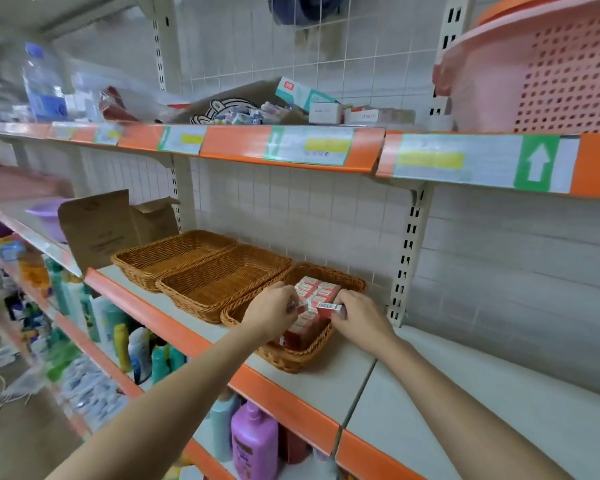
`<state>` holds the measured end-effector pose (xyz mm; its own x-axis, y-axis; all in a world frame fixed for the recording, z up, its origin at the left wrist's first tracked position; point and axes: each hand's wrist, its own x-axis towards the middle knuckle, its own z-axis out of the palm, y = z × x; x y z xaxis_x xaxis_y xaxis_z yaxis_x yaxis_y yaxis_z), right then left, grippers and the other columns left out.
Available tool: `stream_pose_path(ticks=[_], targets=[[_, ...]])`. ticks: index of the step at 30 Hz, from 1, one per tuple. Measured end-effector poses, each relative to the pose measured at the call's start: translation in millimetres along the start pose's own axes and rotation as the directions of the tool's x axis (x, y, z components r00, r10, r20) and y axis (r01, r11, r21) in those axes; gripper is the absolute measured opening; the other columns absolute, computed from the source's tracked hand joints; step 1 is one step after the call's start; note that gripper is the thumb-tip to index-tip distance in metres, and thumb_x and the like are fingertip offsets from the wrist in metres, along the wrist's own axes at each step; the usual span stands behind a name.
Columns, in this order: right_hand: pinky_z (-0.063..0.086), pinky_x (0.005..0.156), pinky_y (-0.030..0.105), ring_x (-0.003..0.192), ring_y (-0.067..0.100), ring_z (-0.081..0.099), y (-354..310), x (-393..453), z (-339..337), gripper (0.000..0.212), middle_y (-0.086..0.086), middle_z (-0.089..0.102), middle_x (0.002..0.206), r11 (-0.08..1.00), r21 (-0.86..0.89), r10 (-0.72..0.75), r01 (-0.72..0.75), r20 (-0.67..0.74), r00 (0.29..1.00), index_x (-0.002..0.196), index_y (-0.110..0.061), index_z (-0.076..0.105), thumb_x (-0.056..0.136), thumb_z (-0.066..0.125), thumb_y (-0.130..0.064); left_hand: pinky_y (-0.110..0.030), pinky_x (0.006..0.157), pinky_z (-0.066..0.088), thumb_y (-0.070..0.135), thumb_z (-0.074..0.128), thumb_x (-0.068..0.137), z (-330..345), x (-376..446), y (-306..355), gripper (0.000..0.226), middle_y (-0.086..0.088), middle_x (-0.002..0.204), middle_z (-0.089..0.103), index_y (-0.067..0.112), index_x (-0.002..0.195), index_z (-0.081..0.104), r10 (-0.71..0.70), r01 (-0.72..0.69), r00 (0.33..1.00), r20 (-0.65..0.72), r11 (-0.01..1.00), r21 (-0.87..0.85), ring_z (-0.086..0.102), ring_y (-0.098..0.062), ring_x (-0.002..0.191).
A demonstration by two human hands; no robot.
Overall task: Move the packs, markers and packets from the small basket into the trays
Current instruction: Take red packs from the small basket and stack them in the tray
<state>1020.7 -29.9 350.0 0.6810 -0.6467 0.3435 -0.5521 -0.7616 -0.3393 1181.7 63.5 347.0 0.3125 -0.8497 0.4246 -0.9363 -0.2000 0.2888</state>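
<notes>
Currently your left hand (271, 311) and right hand (355, 315) each pinch, apparently, one red pack (328, 307) above the right tray (284, 358), near the shelf (326, 379) front edge

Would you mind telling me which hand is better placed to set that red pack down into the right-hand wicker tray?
Probably the right hand: it pinches the red pack directly above the tray; the left hand grips only its other end.

No wording can be read anywhere: a white up-arrow on green is shown on the shelf-edge label (536, 163), blurred yellow bars are carried by the other labels (327, 145), and a barcode, digits unreadable, is seen on the red pack (327, 306)
</notes>
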Motion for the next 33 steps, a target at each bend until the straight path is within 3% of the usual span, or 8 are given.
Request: stream_pose_path(ticks=[8,15,18,20,23,29,33], targets=[[0.049,0.074,0.033,0.091,0.017,0.056,0.1,27.8,19.0,0.012,0.000,0.059,0.105,1.000,-0.012,0.029,-0.029,0.007,1.000,0.100,-0.017,0.054,0.093,0.049,-0.026,-0.027,0.075,0.050,0.028,0.060,0.090,11.4,42.0,-22.7,0.022,0.000,0.107,0.058,0.015,0.108,0.064,0.046,-0.047,0.995,0.092,0.999,0.013,0.056,-0.018,0.095],[0.049,0.083,0.032,0.098,0.015,0.055,-10.7,36.2,39.6,0.017,-0.003,0.058,0.109,0.994,-0.060,0.094,-0.093,0.002,0.996,0.106,-0.019,0.056,0.092,0.056,-0.028,-0.025,0.073,0.046,0.031,0.061,0.087,24.1,66.1,-59.0,0.019,0.003,0.102,0.058,0.018,0.100,0.064,0.195,-0.191,0.963,0.184,0.981,-0.041,0.056,-0.015,0.093],[0.044,0.088,0.030,0.102,0.015,0.052,-21.4,37.1,43.9,0.015,-0.004,0.056,0.110,0.984,-0.142,0.114,-0.111,0.015,0.993,0.103,-0.018,0.054,0.093,0.057,-0.030,-0.029,0.076,0.050,0.034,0.064,0.086,23.3,72.7,-69.5,0.017,0.005,0.098,0.059,0.018,0.092,0.063,0.287,-0.261,0.934,0.213,0.955,-0.141,0.056,-0.013,0.089],[0.036,0.085,0.027,0.099,0.013,0.047,-29.0,37.1,45.3,0.012,-0.006,0.051,0.106,0.975,-0.189,0.126,-0.120,0.018,0.992,0.096,-0.021,0.049,0.093,0.057,-0.030,-0.031,0.078,0.050,0.026,0.066,0.084,23.5,74.9,-74.3,0.010,0.004,0.095,0.059,0.016,0.087,0.063,0.360,-0.314,0.905,0.227,0.925,-0.216,0.057,-0.014,0.086],[0.028,0.082,0.028,0.095,0.010,0.039,-41.1,36.6,43.7,0.019,-0.008,0.045,0.099,0.963,-0.214,0.179,-0.162,0.066,0.982,0.092,-0.025,0.042,0.090,0.057,-0.035,-0.024,0.076,0.047,0.020,0.068,0.080,25.9,75.3,-83.5,0.008,0.008,0.091,0.056,0.021,0.087,0.063,0.440,-0.369,0.870,0.224,0.881,-0.297,0.055,-0.010,0.084],[0.031,0.099,0.033,0.111,0.014,0.044,-56.1,37.9,54.4,0.024,-0.004,0.053,0.122,0.944,-0.187,0.280,-0.270,0.026,0.960,0.111,-0.021,0.050,0.092,0.055,-0.034,-0.008,0.070,0.036,0.026,0.069,0.083,30.8,73.6,-98.5,0.019,0.011,0.101,0.058,0.023,0.101,0.068,0.439,-0.339,0.872,0.217,0.861,-0.379,0.053,-0.004,0.087],[0.033,0.100,0.029,0.117,0.013,0.042,-55.4,33.5,61.7,0.038,-0.006,0.049,0.126,0.941,-0.122,0.314,-0.315,-0.027,0.949,0.124,-0.022,0.047,0.089,0.060,-0.030,-0.018,0.080,0.046,0.019,0.071,0.080,31.5,72.9,-97.6,0.031,0.007,0.105,0.057,0.022,0.110,0.061,0.404,-0.287,0.883,0.241,0.869,-0.404,0.054,-0.007,0.092]])
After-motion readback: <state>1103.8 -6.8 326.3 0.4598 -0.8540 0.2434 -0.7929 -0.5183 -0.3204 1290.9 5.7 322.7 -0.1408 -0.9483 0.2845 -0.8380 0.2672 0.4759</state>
